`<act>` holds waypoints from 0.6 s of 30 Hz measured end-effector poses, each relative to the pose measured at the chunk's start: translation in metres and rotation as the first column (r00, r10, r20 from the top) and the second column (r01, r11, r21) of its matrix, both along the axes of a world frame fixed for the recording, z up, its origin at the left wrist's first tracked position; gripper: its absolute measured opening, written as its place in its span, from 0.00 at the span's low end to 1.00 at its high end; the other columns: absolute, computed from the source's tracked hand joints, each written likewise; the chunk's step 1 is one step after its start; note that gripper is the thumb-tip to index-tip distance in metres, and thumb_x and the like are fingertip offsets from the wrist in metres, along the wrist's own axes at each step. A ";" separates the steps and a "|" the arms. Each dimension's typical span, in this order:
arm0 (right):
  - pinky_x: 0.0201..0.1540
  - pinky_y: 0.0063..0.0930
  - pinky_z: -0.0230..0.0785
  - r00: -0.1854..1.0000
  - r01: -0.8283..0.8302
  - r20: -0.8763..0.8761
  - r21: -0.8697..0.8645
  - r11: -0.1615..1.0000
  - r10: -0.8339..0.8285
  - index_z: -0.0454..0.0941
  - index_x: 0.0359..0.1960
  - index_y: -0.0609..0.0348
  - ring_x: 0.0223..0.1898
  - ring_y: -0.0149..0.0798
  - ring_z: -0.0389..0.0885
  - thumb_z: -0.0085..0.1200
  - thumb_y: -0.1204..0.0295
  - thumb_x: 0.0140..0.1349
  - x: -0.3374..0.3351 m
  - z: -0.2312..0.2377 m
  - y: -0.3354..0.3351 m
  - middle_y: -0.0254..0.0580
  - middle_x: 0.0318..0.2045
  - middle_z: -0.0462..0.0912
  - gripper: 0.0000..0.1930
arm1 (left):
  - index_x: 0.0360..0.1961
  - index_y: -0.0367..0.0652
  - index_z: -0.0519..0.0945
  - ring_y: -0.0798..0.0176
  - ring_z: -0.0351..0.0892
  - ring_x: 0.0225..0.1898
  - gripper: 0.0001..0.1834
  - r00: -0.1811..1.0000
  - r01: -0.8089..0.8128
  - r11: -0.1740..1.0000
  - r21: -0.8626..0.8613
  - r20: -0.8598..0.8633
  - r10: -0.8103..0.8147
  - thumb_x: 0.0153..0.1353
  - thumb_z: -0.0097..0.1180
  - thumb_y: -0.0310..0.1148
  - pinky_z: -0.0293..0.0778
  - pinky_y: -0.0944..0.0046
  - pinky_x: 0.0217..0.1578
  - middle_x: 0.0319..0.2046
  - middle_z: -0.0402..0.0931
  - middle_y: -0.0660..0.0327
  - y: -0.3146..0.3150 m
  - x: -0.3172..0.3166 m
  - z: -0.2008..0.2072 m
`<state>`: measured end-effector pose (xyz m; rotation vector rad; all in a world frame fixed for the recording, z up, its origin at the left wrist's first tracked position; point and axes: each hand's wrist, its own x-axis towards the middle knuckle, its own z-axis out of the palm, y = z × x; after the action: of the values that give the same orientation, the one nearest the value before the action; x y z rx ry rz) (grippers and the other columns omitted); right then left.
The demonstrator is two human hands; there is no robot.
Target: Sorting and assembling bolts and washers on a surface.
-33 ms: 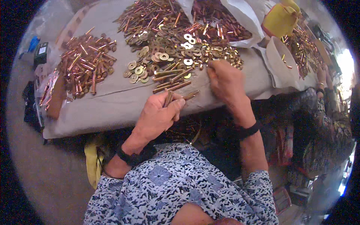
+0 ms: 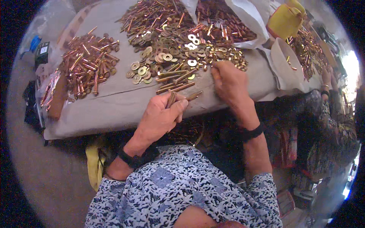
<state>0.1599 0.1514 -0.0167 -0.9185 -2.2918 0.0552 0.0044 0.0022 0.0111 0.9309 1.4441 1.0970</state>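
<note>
Head view: left hand (image 2: pixel 161 116), closed on slim gold-brown bolts (image 2: pixel 194 95) poking past the thumb, at the table (image 2: pixel 97 118) edge. Right hand (image 2: pixel 231 80), apart, fingers curled beside small brassy nuts (image 2: pixel 236 57); any contents hidden. Beyond: flat washers (image 2: pixel 164 45), heaped.

The white label (image 2: pixel 44 49) on the dark box (image 2: pixel 42 58) cannot be read.

Stretches from pale cloth-draped table (image 2: pixel 91 123) to grey floor (image 2: pixel 57 163) at left, falls into deep shadow (image 2: pixel 224 159) beneath the table, blazes with white light (image 2: pixel 350 67) at far right, beside dim, blurred clutter (image 2: pixel 317 152).
</note>
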 end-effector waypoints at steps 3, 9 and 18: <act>0.29 0.30 0.68 0.999 0.030 0.015 -0.065 0.997 -0.029 0.73 0.33 0.60 0.27 0.43 0.77 0.52 0.75 0.52 -0.004 0.012 -0.016 0.44 0.27 0.77 0.06 | 0.29 0.39 0.74 0.78 0.62 0.13 0.09 0.999 -0.040 0.999 0.021 -0.001 0.040 0.58 0.49 0.35 0.58 0.75 0.12 0.13 0.67 0.69 0.001 -0.004 -0.003; 0.36 0.27 0.69 0.852 -0.417 -0.511 -0.536 0.734 0.111 0.74 0.36 0.60 0.31 0.37 0.77 0.51 0.75 0.51 0.001 0.009 -0.040 0.44 0.29 0.78 0.10 | 0.26 0.40 0.73 0.78 0.61 0.11 0.10 0.999 -0.023 1.000 -0.003 0.025 0.023 0.58 0.49 0.35 0.56 0.75 0.11 0.12 0.66 0.70 0.002 -0.007 -0.003; 0.37 0.24 0.69 0.768 -0.582 -0.634 -0.632 0.512 0.090 0.74 0.37 0.62 0.33 0.32 0.76 0.52 0.77 0.52 -0.002 0.013 -0.055 0.38 0.31 0.78 0.10 | 0.25 0.39 0.73 0.77 0.63 0.14 0.09 0.996 -0.018 0.999 0.039 -0.091 0.021 0.57 0.49 0.34 0.60 0.74 0.14 0.13 0.67 0.69 0.002 -0.009 -0.004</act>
<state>0.1584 0.0966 -0.0038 -0.6589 -1.8015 1.4891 -0.0044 0.0043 0.0067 1.0072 1.5144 1.1119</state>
